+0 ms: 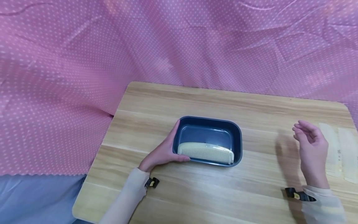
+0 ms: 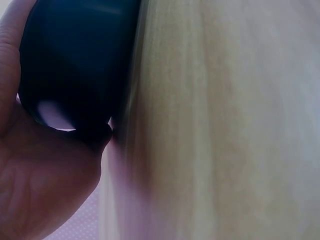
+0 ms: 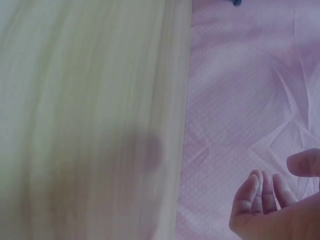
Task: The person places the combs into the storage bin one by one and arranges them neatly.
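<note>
Your tray (image 1: pixel 236 137) sits mid-table (image 1: pixel 195 193), one comb (image 1: pixel 205 153) inside along its near wall, your left hand (image 1: pixel 163 152) against its left end, your right hand (image 1: pixel 311 152) well right, two combs (image 1: pixel 339 152) just beyond it at the table's right edge

A pink dotted cloth (image 1: pixel 84 62) is filling the upper part of the frame, lying behind a wooden table (image 1: pixel 223 199), while blue fabric (image 1: pixel 36 199) is showing at lower left.

Wood, plastic, cloth

Matt wood-grain table (image 1: pixel 251 193); glossy dark tray (image 1: pixel 238 146), seemingly plastic; smooth cream plastic comb (image 1: pixel 206 152); wrinkled dotted pink cloth (image 1: pixel 70 62).
</note>
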Demonstrator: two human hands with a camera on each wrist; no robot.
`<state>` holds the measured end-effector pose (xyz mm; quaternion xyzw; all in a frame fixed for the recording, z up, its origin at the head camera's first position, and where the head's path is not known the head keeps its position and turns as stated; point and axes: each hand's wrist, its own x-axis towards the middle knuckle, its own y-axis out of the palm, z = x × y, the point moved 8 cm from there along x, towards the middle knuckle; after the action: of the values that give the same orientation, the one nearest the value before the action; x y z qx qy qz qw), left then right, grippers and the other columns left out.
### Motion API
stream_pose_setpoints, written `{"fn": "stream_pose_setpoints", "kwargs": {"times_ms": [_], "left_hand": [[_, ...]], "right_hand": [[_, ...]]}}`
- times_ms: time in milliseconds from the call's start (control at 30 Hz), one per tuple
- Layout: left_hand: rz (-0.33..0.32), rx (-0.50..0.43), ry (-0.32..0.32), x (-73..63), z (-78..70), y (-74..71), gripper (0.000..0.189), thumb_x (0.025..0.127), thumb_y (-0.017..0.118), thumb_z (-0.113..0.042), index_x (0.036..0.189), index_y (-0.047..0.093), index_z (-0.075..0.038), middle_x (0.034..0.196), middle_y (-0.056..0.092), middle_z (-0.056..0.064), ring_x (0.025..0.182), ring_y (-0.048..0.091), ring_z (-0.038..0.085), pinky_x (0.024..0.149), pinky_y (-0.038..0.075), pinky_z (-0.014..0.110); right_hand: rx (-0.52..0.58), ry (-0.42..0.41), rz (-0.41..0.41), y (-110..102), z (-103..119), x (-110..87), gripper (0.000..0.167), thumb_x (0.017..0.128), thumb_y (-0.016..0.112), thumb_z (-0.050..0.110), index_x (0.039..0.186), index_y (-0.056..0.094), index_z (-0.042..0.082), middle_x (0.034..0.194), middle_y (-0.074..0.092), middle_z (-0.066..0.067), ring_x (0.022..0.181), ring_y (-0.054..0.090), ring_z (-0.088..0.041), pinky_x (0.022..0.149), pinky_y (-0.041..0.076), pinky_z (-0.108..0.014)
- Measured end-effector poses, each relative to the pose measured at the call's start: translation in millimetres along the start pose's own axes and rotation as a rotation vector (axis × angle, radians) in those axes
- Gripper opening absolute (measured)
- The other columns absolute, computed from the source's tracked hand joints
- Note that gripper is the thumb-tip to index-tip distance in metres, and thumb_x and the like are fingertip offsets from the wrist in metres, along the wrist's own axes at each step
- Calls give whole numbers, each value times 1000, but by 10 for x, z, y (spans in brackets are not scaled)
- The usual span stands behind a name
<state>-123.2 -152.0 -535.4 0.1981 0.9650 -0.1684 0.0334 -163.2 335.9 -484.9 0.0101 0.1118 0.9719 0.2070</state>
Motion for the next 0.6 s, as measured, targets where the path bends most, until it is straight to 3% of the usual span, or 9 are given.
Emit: {"fn": "stream_pose_setpoints", "kwargs": {"times_ms": [167,400,600], "left_hand": [[2,2,3,9,2,-2,143,82,99,-32,175,-10,-41,179,2,-17,165,7,18,127,16,64],[9,-4,12,-7,-34,7,142,82,99,-32,175,-9,-37,180,2,-14,166,5,20,128,14,65],[10,-14,8,-19,-52,-1,142,82,98,-29,175,-9,-38,180,1,-13,165,6,20,128,14,65]], "right_hand": [[-11,62,-65,-177,-11,67,31,102,69,-9,132,72,-3,120,72,-5,107,69,-12,84,56,-13],[-362,81,-111,-458,70,129,34,104,67,-1,131,75,16,113,72,13,107,63,0,84,45,-4],[-479,135,-115,-697,28,169,37,104,66,3,127,71,30,109,68,21,102,59,4,78,45,-2]]}}
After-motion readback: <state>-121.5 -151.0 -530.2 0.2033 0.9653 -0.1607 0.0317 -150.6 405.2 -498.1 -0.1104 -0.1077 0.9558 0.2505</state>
